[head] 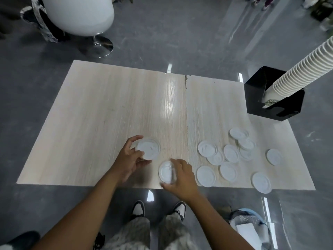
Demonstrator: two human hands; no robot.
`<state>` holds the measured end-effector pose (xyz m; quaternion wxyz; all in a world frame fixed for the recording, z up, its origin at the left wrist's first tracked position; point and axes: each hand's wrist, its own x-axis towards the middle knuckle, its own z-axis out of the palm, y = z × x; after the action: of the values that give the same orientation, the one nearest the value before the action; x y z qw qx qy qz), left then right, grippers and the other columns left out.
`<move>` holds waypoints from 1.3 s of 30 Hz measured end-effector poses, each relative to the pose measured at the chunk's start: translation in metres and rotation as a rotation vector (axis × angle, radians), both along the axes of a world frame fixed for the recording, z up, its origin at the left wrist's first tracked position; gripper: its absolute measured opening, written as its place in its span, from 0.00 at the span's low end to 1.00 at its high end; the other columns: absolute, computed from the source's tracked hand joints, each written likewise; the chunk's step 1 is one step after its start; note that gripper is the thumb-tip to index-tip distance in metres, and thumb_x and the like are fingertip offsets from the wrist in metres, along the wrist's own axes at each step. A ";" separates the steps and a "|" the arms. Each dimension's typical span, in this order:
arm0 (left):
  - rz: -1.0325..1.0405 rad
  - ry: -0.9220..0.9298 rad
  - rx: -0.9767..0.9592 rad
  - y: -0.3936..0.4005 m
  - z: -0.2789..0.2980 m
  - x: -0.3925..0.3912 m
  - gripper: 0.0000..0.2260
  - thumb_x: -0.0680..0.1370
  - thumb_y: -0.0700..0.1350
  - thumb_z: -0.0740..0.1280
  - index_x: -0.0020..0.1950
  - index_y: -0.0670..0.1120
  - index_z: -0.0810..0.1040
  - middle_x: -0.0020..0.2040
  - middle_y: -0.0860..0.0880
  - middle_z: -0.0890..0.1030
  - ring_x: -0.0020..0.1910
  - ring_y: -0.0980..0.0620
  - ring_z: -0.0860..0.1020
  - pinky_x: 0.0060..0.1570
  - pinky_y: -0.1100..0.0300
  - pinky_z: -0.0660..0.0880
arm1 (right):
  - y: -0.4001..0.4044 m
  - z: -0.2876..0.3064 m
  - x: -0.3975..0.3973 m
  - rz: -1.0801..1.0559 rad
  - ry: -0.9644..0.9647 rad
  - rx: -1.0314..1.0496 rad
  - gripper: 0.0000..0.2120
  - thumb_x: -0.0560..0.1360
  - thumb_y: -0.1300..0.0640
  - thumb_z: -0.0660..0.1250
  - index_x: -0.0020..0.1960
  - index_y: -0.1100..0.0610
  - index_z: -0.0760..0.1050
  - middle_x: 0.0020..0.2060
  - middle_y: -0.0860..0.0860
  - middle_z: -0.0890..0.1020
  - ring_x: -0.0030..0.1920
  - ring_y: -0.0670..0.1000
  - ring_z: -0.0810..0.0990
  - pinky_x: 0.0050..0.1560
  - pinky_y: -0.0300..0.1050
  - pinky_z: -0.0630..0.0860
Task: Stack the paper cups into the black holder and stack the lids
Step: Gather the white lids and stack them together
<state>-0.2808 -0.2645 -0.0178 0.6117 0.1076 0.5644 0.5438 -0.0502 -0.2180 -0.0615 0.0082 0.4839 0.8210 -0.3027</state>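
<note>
Pale wood-grain tabletop (pixel 108 109): white paper cups (pixel 299 73) already nested in black holder (pixel 259 98) at 2 o'clock; left hand (pixel 128 159) fingers curl around started lid stack (pixel 148 148), right hand (pixel 182 175) pinches one white plastic lid (pixel 164 172), loose lids (pixel 232 157) remain at 3 o'clock.

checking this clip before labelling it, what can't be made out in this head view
- Cup stack: its top runs off the right edge, so its height is unknown.
- Lid stack under the left hand: seen from above, so the lid count is hidden.
- Lid in the right hand: motion-blurred and partly covered by fingers.
- Loose lids: some overlap, so an exact count is uncertain.
- Logo on the bottom cup in the black holder: too small to read.
</note>
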 end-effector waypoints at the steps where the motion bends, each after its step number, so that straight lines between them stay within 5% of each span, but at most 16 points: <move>1: 0.006 -0.002 -0.001 -0.002 -0.002 0.000 0.24 0.81 0.29 0.64 0.70 0.54 0.74 0.68 0.40 0.73 0.63 0.36 0.77 0.44 0.57 0.84 | -0.003 -0.003 -0.001 -0.005 -0.011 0.007 0.48 0.65 0.30 0.68 0.78 0.53 0.64 0.71 0.53 0.70 0.67 0.58 0.70 0.66 0.52 0.72; 6: 0.013 0.012 -0.007 -0.009 -0.008 -0.002 0.24 0.81 0.29 0.63 0.71 0.53 0.73 0.69 0.39 0.72 0.63 0.36 0.77 0.44 0.56 0.84 | 0.002 -0.008 -0.005 -0.048 0.047 0.013 0.44 0.68 0.41 0.77 0.76 0.58 0.67 0.68 0.55 0.73 0.64 0.59 0.71 0.63 0.50 0.72; 12: 0.023 0.031 -0.019 -0.012 -0.010 0.000 0.24 0.81 0.30 0.64 0.69 0.56 0.74 0.69 0.41 0.72 0.64 0.37 0.77 0.44 0.56 0.84 | 0.003 -0.007 0.000 -0.034 0.051 0.020 0.49 0.64 0.32 0.71 0.76 0.57 0.66 0.68 0.54 0.72 0.65 0.57 0.71 0.64 0.50 0.73; 17: 0.023 0.036 -0.021 -0.014 -0.011 0.004 0.24 0.82 0.31 0.64 0.69 0.57 0.74 0.68 0.42 0.73 0.64 0.38 0.77 0.47 0.55 0.84 | 0.003 -0.005 -0.001 -0.039 0.061 -0.014 0.42 0.68 0.40 0.75 0.74 0.57 0.68 0.67 0.54 0.72 0.66 0.56 0.70 0.65 0.49 0.72; 29: 0.059 0.002 -0.040 -0.013 -0.017 0.009 0.24 0.82 0.30 0.63 0.69 0.56 0.75 0.66 0.43 0.76 0.64 0.39 0.78 0.51 0.51 0.84 | -0.006 -0.005 -0.009 0.050 -0.058 0.109 0.52 0.63 0.24 0.66 0.78 0.53 0.61 0.72 0.52 0.68 0.66 0.56 0.70 0.63 0.53 0.74; 35: 0.065 -0.025 -0.045 -0.011 -0.023 0.010 0.24 0.81 0.29 0.63 0.69 0.55 0.76 0.65 0.43 0.77 0.65 0.38 0.78 0.55 0.48 0.84 | -0.003 -0.007 -0.004 -0.001 0.014 0.086 0.46 0.68 0.33 0.70 0.78 0.56 0.63 0.69 0.55 0.71 0.65 0.57 0.72 0.63 0.53 0.75; 39: 0.028 0.004 -0.023 -0.003 -0.016 0.013 0.24 0.81 0.31 0.63 0.69 0.56 0.76 0.66 0.43 0.76 0.64 0.39 0.78 0.53 0.50 0.84 | 0.027 0.024 0.001 -0.216 0.305 0.057 0.46 0.70 0.45 0.79 0.80 0.56 0.59 0.71 0.52 0.68 0.71 0.50 0.65 0.70 0.44 0.66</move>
<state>-0.2674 -0.2680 -0.0343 0.6039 0.0938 0.5733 0.5457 -0.0494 -0.1907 -0.0375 -0.1625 0.5178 0.7644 -0.3481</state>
